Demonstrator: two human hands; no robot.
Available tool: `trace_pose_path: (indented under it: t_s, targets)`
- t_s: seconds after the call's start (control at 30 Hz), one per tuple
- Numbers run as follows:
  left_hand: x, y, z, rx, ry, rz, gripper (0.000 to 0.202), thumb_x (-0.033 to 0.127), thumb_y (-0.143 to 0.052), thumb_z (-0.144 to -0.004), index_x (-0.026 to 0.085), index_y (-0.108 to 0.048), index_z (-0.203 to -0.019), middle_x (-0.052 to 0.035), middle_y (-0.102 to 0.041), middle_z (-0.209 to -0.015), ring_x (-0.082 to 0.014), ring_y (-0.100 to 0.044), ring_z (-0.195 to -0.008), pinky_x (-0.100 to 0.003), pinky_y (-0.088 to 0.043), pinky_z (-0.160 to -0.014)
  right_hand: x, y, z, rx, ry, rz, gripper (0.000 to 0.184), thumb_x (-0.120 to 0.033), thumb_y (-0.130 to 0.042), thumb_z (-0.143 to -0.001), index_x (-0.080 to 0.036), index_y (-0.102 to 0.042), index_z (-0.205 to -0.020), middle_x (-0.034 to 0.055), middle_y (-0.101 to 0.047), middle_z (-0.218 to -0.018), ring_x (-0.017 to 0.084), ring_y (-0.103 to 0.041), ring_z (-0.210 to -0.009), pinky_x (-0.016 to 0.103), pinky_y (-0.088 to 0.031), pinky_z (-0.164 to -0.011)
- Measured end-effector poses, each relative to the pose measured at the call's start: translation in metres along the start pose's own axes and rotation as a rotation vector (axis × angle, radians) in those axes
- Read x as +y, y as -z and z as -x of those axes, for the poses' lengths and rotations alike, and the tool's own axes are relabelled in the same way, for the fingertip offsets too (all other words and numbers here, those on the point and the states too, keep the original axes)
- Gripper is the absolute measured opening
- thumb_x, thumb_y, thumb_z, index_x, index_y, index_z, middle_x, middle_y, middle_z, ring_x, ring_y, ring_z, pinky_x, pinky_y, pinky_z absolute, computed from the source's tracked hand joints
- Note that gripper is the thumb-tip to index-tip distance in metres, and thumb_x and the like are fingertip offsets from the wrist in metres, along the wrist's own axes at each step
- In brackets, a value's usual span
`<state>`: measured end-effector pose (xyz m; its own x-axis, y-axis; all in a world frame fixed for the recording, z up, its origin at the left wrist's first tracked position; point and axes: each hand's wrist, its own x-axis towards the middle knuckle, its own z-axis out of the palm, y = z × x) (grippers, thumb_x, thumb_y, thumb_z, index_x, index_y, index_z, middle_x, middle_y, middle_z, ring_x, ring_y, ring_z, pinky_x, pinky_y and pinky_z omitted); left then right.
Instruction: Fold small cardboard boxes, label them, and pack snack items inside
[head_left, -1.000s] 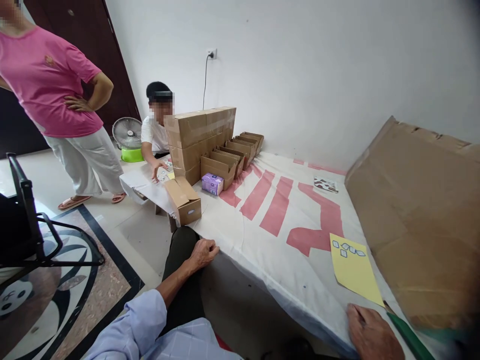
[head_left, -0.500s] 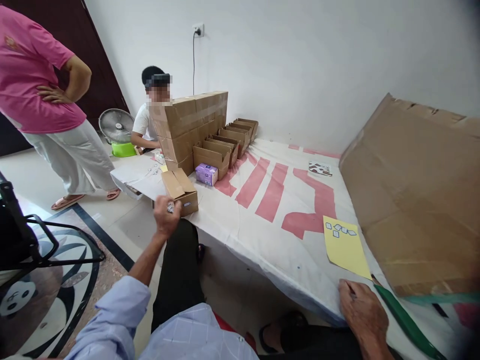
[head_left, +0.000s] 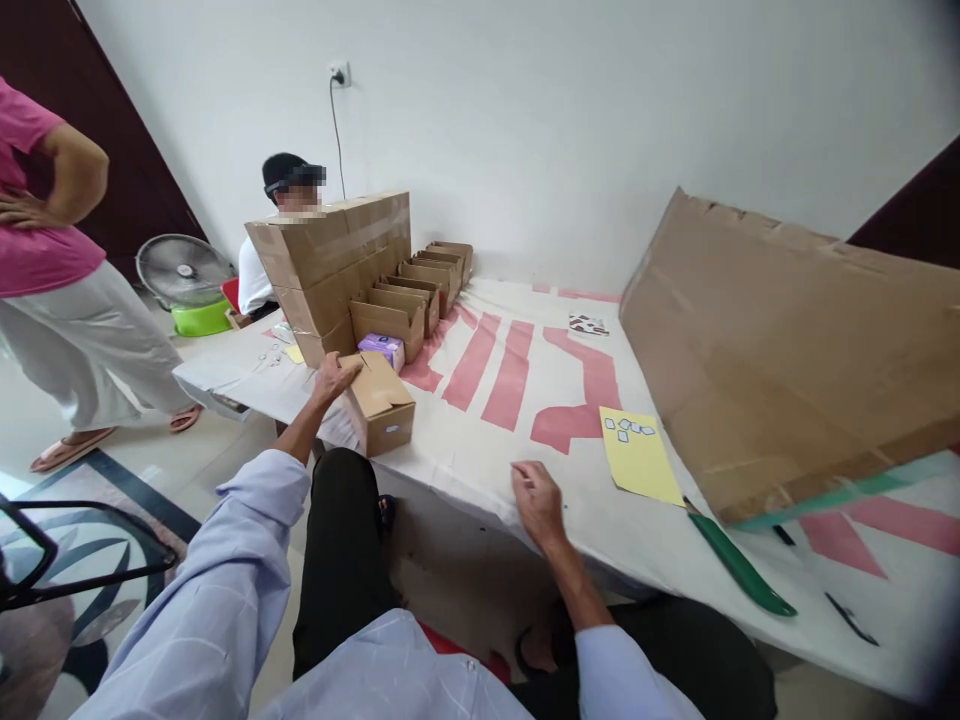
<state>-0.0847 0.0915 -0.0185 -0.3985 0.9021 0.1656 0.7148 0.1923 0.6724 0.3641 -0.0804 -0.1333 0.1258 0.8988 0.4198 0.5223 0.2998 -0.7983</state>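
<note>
My left hand [head_left: 332, 380] grips the far left end of a small closed cardboard box [head_left: 384, 392], its fingers over the top edge. The box stands near the table's front edge and bears a small pale label on its near end. My right hand [head_left: 537, 500] is over the front edge of the table, right of the box, with fingers curled together. What they hold, if anything, is hidden. Behind the box lies a purple tissue pack [head_left: 382, 348]. Right of my right hand lies a yellow sheet [head_left: 643, 465] with several small outlined pieces on it.
Stacked cardboard boxes [head_left: 322, 262] and a row of open boxes [head_left: 390, 318] stand at the back left. A large cardboard sheet [head_left: 780, 350] leans at the right, near a green-handled tool [head_left: 739, 565]. One person [head_left: 259, 270] sits behind the stack; another [head_left: 52, 250] stands left.
My left hand has gone from the box's near side to its far left end, and the box has shifted right. My right hand has moved left, away from the yellow sheet. The view has turned right.
</note>
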Motion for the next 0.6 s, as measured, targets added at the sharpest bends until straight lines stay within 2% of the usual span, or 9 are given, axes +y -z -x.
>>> trace_pose_path:
  t_s: [0.07, 0.13, 0.23, 0.33, 0.4, 0.47, 0.53, 0.6]
  targets:
    - [0.019, -0.019, 0.016, -0.081, 0.004, -0.011, 0.068, 0.061, -0.069, -0.087, 0.015, -0.064, -0.136, -0.0243, -0.073, -0.138, -0.0432, -0.069, -0.131, -0.047, -0.055, -0.104, -0.015, -0.032, -0.005, -0.068, -0.085, -0.139, 0.041, -0.052, -0.057, -0.095, -0.02, -0.077, -0.113, 0.0148, -0.077, -0.116, 0.027, -0.074, -0.099, 0.039, -0.063, -0.081]
    - [0.035, -0.036, 0.037, -0.152, 0.0, -0.036, 0.068, 0.069, -0.066, -0.088, 0.016, -0.068, -0.13, -0.025, -0.075, -0.134, -0.0454, -0.07, -0.128, -0.048, -0.054, -0.101, -0.023, -0.056, -0.005, -0.099, -0.185, -0.238, 0.055, -0.055, -0.062, -0.09, -0.018, -0.072, -0.129, 0.0189, -0.075, -0.131, 0.029, -0.074, -0.105, 0.042, -0.064, -0.085]
    - [0.054, -0.05, 0.072, -0.229, -0.043, -0.105, 0.067, 0.076, -0.055, -0.093, 0.018, -0.069, -0.123, -0.0242, -0.076, -0.13, -0.0451, -0.071, -0.125, -0.048, -0.054, -0.097, -0.02, -0.071, -0.005, -0.072, -0.3, -0.313, 0.07, -0.06, -0.066, -0.087, -0.018, -0.067, -0.142, 0.0207, -0.071, -0.143, 0.03, -0.074, -0.11, 0.044, -0.063, -0.091]
    - [0.066, -0.05, 0.095, -0.335, -0.183, -0.11, 0.062, 0.076, -0.048, -0.098, 0.02, -0.07, -0.109, -0.019, -0.079, -0.114, -0.0386, -0.076, -0.109, -0.043, -0.055, -0.089, -0.009, -0.056, -0.013, -0.017, -0.331, -0.338, 0.066, -0.063, -0.065, -0.088, -0.02, -0.069, -0.139, 0.0175, -0.074, -0.139, 0.03, -0.074, -0.109, 0.046, -0.062, -0.097]
    - [0.072, -0.043, 0.101, -0.499, -0.271, -0.029, 0.063, 0.078, -0.047, -0.098, 0.02, -0.07, -0.097, -0.0137, -0.078, -0.09, -0.0324, -0.076, -0.088, -0.039, -0.056, -0.079, -0.002, -0.036, -0.024, -0.006, -0.345, -0.364, 0.062, -0.063, -0.064, -0.089, -0.02, -0.072, -0.133, 0.0158, -0.078, -0.133, 0.031, -0.073, -0.11, 0.047, -0.061, -0.098]
    - [0.074, -0.034, 0.1, -0.705, -0.312, 0.107, 0.068, 0.083, -0.049, -0.096, 0.018, -0.07, -0.091, -0.0099, -0.073, -0.076, -0.0272, -0.073, -0.072, -0.037, -0.055, -0.07, 0.004, -0.014, -0.037, -0.021, -0.369, -0.382, 0.06, -0.063, -0.064, -0.088, -0.018, -0.074, -0.127, 0.015, -0.08, -0.127, 0.031, -0.073, -0.112, 0.046, -0.062, -0.096]
    - [0.074, -0.026, 0.095, -0.834, -0.324, 0.242, 0.072, 0.085, -0.056, -0.092, 0.015, -0.073, -0.094, -0.0107, -0.075, -0.083, -0.0248, -0.073, -0.071, -0.036, -0.056, -0.067, 0.009, 0.004, -0.048, -0.036, -0.39, -0.383, 0.06, -0.063, -0.065, -0.088, -0.016, -0.075, -0.125, 0.0148, -0.082, -0.119, 0.031, -0.074, -0.112, 0.046, -0.063, -0.094]
    - [0.071, -0.021, 0.091, -0.833, -0.338, 0.33, 0.074, 0.083, -0.065, -0.088, 0.014, -0.077, -0.111, -0.0139, -0.079, -0.104, -0.0258, -0.076, -0.083, -0.036, -0.059, -0.071, 0.013, 0.015, -0.055, -0.047, -0.428, -0.385, 0.059, -0.062, -0.067, -0.088, -0.016, -0.075, -0.124, 0.0138, -0.082, -0.112, 0.031, -0.075, -0.107, 0.045, -0.065, -0.089]
